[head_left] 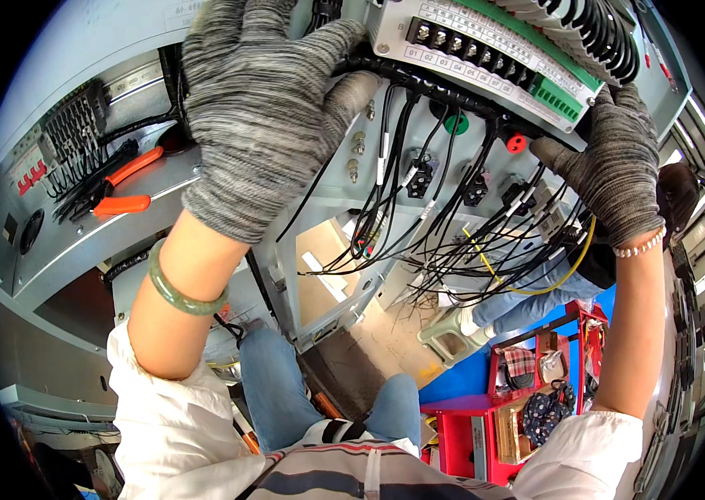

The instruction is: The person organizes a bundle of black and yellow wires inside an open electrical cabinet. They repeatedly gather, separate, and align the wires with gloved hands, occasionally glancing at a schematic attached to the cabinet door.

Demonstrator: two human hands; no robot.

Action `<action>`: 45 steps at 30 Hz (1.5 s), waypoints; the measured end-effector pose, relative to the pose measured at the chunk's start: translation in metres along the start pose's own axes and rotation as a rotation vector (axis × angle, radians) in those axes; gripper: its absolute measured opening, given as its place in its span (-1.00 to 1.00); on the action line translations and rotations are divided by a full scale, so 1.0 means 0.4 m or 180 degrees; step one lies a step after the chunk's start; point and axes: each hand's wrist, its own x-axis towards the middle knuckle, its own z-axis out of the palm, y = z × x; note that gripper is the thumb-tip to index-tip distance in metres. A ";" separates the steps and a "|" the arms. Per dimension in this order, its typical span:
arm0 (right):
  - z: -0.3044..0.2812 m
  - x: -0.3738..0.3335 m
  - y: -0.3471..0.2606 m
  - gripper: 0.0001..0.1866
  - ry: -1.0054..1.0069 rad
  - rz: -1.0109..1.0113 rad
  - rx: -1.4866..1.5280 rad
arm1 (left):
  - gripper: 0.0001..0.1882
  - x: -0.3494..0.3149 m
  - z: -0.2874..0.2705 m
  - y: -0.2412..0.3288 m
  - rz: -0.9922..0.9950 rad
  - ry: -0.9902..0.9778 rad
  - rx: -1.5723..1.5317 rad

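Observation:
My left hand (261, 125), in a grey striped knit glove, lies with fingers stretched over the panel. Its thumb and forefinger are apart, on either side of the black wire harness (432, 87). My right hand (615, 167), gloved alike, is raised at the right end of a grey terminal module (486, 54) with a green connector. Its thumb is spread toward the red round part (517, 143); its fingertips are partly hidden by the module's corner and black ribbed tubing (602, 37). Black wires (461, 250) with white labels hang from the harness between my hands.
Orange-handled pliers (123, 196) lie on the metal frame at left, near breakers with red levers (32, 177). A yellow wire (569, 271) loops below my right hand. Another person's jeans-clad legs (527, 296) and a green stool (444, 337) are beyond. A red tool cart (473, 408) stands lower right.

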 end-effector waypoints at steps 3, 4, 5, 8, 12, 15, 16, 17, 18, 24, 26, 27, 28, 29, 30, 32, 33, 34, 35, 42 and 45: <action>0.020 -0.005 0.005 -0.30 -0.0002 -0.0046 -0.0284 | -0.76 0.028 -0.017 0.017 0.0582 -0.0195 0.0645; 0.024 -0.006 0.008 -0.31 0.0065 -0.0084 -0.0387 | -0.73 0.030 -0.015 0.015 0.0497 -0.0272 0.0451; 0.025 -0.007 -0.001 -0.37 0.0270 -0.0079 -0.0213 | -0.71 0.032 -0.014 0.013 0.0405 -0.0350 0.0255; 0.021 -0.001 -0.021 -0.44 0.0111 0.0168 -0.0192 | -0.66 0.042 -0.010 0.002 0.0465 -0.0244 0.0088; 0.041 -0.009 -0.010 -0.56 0.0307 -0.0313 -0.0096 | -0.66 0.050 0.015 -0.012 0.0977 0.0218 0.0250; 0.069 -0.011 -0.006 -0.43 0.0253 0.0087 -0.0577 | -0.68 0.045 0.010 0.001 0.0790 -0.0035 0.0331; 0.085 -0.009 -0.001 -0.41 0.0321 0.0141 -0.1004 | -0.68 0.045 0.015 0.000 0.0897 0.0049 0.0364; 0.085 -0.013 0.001 -0.38 0.0391 0.0203 -0.0859 | -0.68 0.046 0.021 0.000 0.1000 0.0143 0.0394; 0.093 -0.014 -0.003 -0.38 0.0474 0.0239 -0.0774 | -0.69 0.049 0.014 0.005 0.0879 -0.0033 0.0354; 0.102 -0.005 -0.015 -0.38 0.0873 0.0224 -0.0594 | -0.69 0.073 -0.010 0.002 0.0982 -0.0411 0.0630; 0.106 -0.010 -0.015 -0.38 0.0939 0.0212 -0.0563 | -0.69 0.070 0.001 -0.003 0.1052 -0.0243 0.0476; 0.101 -0.009 -0.018 -0.38 0.0974 0.0228 -0.0554 | -0.68 0.067 0.006 -0.006 0.1062 -0.0061 0.0299; 0.096 -0.008 -0.019 -0.39 0.0905 0.0256 -0.0548 | -0.67 0.065 0.020 -0.013 0.1063 0.0112 0.0316; 0.093 -0.007 -0.019 -0.39 0.0836 0.0286 -0.0537 | -0.65 0.058 0.034 -0.021 0.1037 0.0285 0.0365; 0.091 -0.008 -0.014 -0.40 0.0763 0.0312 -0.0528 | -0.63 0.052 0.051 -0.031 0.1018 0.0442 0.0437; 0.107 -0.007 0.001 -0.41 0.0951 0.0255 -0.0474 | -0.59 0.041 0.064 -0.045 0.0952 0.0654 0.0562; 0.115 -0.008 0.011 -0.41 0.0896 0.0342 -0.0498 | -0.57 0.041 0.073 -0.046 0.1011 0.0709 0.0657; 0.119 -0.009 0.010 -0.41 0.0895 0.0369 -0.0504 | -0.55 0.043 0.079 -0.043 0.1065 0.0767 0.0751; 0.122 -0.009 0.010 -0.41 0.0895 0.0398 -0.0512 | -0.54 0.036 0.072 -0.040 0.0989 0.0593 0.0637; 0.126 -0.009 0.015 -0.50 0.1103 0.0362 -0.0496 | -0.62 0.065 0.053 -0.038 0.1311 0.0500 0.0447; 0.121 -0.012 0.010 -0.62 0.1339 0.0306 -0.0350 | -0.61 0.065 0.047 -0.033 0.1116 0.0496 0.0042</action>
